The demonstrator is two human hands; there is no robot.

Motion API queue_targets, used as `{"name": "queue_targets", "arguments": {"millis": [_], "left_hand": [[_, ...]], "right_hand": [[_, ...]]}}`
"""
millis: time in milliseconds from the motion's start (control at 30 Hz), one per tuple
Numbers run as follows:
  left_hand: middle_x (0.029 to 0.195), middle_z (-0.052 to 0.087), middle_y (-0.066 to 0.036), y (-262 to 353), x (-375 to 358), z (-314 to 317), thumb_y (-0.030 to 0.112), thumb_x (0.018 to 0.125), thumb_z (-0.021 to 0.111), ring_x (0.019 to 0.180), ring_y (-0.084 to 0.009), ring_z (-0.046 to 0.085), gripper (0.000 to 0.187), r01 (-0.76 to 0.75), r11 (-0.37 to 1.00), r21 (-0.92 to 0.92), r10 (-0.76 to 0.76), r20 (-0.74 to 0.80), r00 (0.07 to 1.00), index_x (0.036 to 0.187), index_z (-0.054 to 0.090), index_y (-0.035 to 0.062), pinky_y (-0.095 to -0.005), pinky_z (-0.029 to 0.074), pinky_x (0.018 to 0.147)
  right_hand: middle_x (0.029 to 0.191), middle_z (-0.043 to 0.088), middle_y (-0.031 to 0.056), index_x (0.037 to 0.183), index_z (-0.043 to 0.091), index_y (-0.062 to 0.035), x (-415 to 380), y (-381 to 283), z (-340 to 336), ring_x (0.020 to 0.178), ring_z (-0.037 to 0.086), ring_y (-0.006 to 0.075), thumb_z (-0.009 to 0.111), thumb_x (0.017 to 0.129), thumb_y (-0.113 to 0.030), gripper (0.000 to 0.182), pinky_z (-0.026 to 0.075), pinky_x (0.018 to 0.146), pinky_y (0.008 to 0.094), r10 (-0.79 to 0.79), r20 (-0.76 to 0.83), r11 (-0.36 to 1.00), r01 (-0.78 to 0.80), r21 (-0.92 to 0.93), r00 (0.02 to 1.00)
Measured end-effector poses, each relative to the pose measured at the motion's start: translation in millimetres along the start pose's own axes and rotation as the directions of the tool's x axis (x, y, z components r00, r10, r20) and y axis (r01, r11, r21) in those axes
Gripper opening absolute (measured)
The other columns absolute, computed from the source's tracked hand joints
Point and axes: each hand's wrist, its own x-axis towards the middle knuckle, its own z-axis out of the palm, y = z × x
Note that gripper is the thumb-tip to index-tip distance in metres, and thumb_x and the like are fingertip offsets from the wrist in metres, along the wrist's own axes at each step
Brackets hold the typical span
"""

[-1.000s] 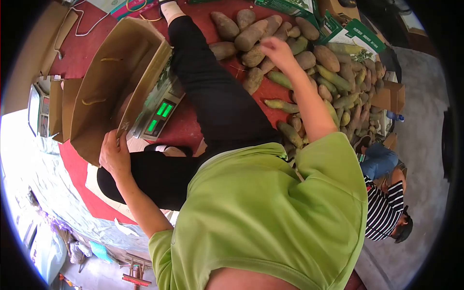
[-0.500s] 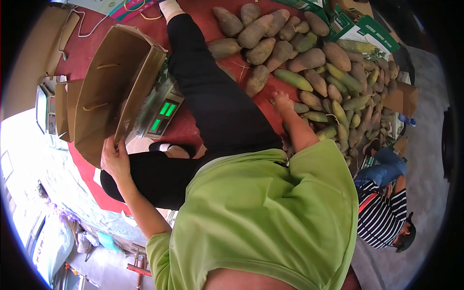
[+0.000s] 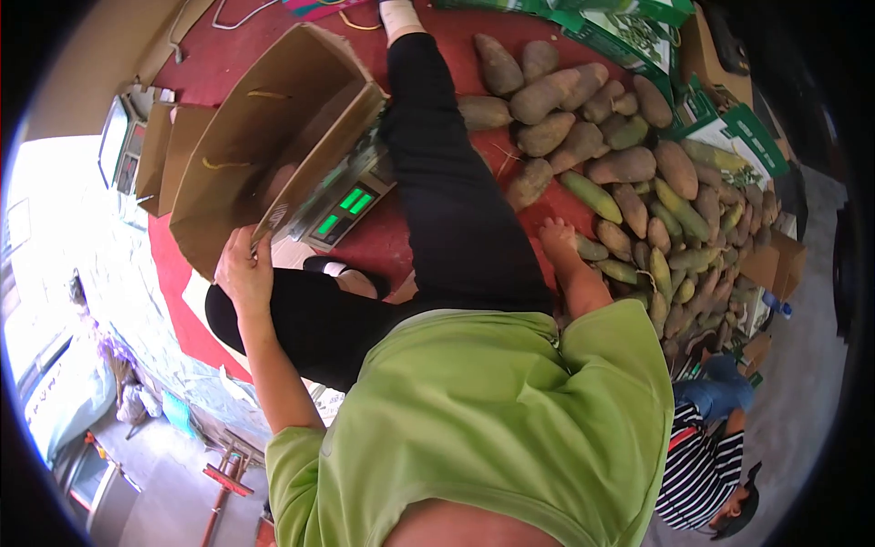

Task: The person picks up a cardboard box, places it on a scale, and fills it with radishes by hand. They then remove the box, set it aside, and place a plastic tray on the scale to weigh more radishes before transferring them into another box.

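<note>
red mat (image 3: 383, 242), l hand (image 3: 242, 271) grips bag (image 3: 264, 137)

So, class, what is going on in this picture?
A person in a green shirt sits on a red mat. The left hand grips the edge of a paper bag that rests on a scale with a lit display. The right hand reaches into a pile of mangoes beside the leg. Another person in a striped top crouches nearby.

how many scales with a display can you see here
2. One scale with green digits sits under the brown paper bag that the left hand grips. Another scale stands at the far left, behind folded bags. Others may be hidden.
</note>
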Motion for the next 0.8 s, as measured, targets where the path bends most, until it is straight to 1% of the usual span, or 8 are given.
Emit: {"name": "queue_targets", "arguments": {"millis": [67,300,400,467,633,667,733,800], "left_hand": [[0.085,0.064,-0.007,0,1,-1,0.019,0.080,0.066,0.080,-0.0304,0.063,0.013,0.021,1.000,0.007,-0.021,-0.007,1.000,0.089,0.064,0.0093,-0.0389,0.048,0.068],[0.080,0.062,-0.007,0,1,-4,0.019,0.080,0.066,0.079,-0.0294,0.063,0.011,0.014,0.999,-0.038,-0.014,0.001,1.000,0.087,0.064,0.0112,-0.0404,0.048,0.066],[0.079,0.061,-0.007,-1,2,-6,0.019,0.080,0.066,0.078,-0.0297,0.062,0.010,0.000,0.999,-0.033,0.000,-0.001,1.000,0.086,0.064,0.0109,-0.0410,0.048,0.066],[0.079,0.061,-0.006,-1,2,-7,0.020,0.081,0.066,0.079,-0.0295,0.062,0.010,0.008,0.999,-0.049,-0.008,-0.007,1.000,0.085,0.064,0.0107,-0.0413,0.048,0.066],[0.082,0.062,-0.006,-5,2,-6,0.020,0.080,0.065,0.081,-0.0280,0.062,0.011,-0.007,0.999,-0.046,0.007,0.002,1.000,0.087,0.063,0.0108,-0.0412,0.048,0.068],[0.082,0.062,-0.006,-6,2,-6,0.020,0.080,0.065,0.081,-0.0280,0.062,0.011,-0.004,0.999,-0.050,0.003,-0.003,1.000,0.087,0.063,0.0108,-0.0412,0.048,0.068],[0.082,0.062,-0.006,-7,1,-5,0.019,0.080,0.065,0.081,-0.0277,0.062,0.011,-0.016,0.997,-0.071,0.016,0.001,1.000,0.087,0.063,0.0108,-0.0411,0.048,0.069],[0.082,0.062,-0.006,-8,1,-5,0.020,0.080,0.065,0.081,-0.0277,0.062,0.011,-0.021,0.997,-0.068,0.021,-0.006,1.000,0.086,0.063,0.0108,-0.0410,0.048,0.069]], "right_hand": [[0.117,0.057,0.0049,0.110,0.064,-0.0176,-1,1,4,0.112,0.053,0.0245,0.048,0.090,-0.019,0.027,0.045,0.088,0.0437,0.135,-0.035,0.985,-0.131,0.110,0.990],[0.114,0.058,0.0091,0.109,0.059,-0.0146,2,38,19,0.111,0.054,0.0305,0.051,0.087,-0.014,0.024,0.048,0.086,0.0440,0.233,-0.113,0.944,-0.197,0.263,0.966],[0.112,0.058,0.0114,0.102,0.057,-0.0122,0,60,27,0.108,0.055,0.0336,0.052,0.085,-0.009,0.018,0.049,0.086,0.0442,0.292,-0.331,0.924,-0.176,0.339,0.897],[0.109,0.058,0.0136,0.099,0.055,-0.0109,-21,69,-6,0.104,0.056,0.0353,0.051,0.085,-0.007,0.015,0.049,0.085,0.0443,0.508,-0.269,0.790,-0.317,0.526,0.818],[0.097,0.059,0.0147,0.097,0.053,-0.0070,-53,84,-50,0.094,0.057,0.0342,0.066,0.070,0.005,0.032,0.047,0.079,0.0425,0.627,-0.450,0.657,-0.121,0.744,0.635],[0.097,0.059,0.0147,0.097,0.053,-0.0070,-56,84,-58,0.094,0.057,0.0342,0.066,0.070,0.005,0.032,0.047,0.079,0.0425,0.626,-0.457,0.661,-0.119,0.741,0.632],[0.096,0.060,0.0142,0.099,0.055,-0.0053,-60,83,-82,0.092,0.058,0.0316,0.066,0.073,0.004,0.030,0.046,0.081,0.0376,0.698,-0.453,0.446,0.159,0.881,0.555],[0.099,0.061,0.0128,0.101,0.056,-0.0030,-71,76,-125,0.092,0.059,0.0270,0.067,0.075,0.003,0.028,0.046,0.084,0.0343,0.714,-0.458,0.445,0.163,0.881,0.530]]}}
